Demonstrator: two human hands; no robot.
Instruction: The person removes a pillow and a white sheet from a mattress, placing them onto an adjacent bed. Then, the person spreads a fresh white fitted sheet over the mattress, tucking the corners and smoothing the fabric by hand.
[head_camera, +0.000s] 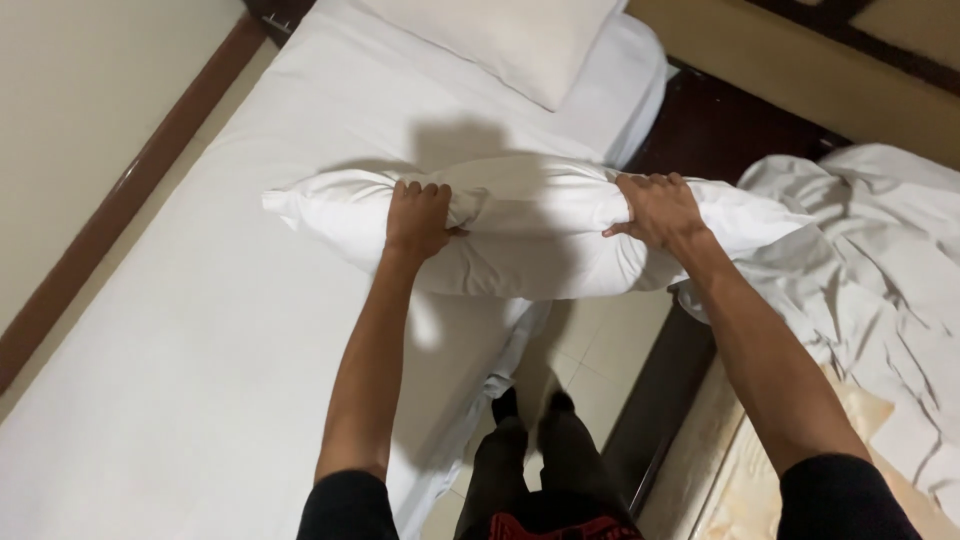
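A narrow bedroom held a bed (180, 330) made up with a white sheet, a spare pillow (510, 35) at its head and a rumpled sheet (870, 260) on the neighbouring bed. The person stood in the gap between them, gripping a white pillow (530, 235) over the bed's edge; left hand (418, 215) and right hand (660, 212) each had fingers clenched into the fabric.
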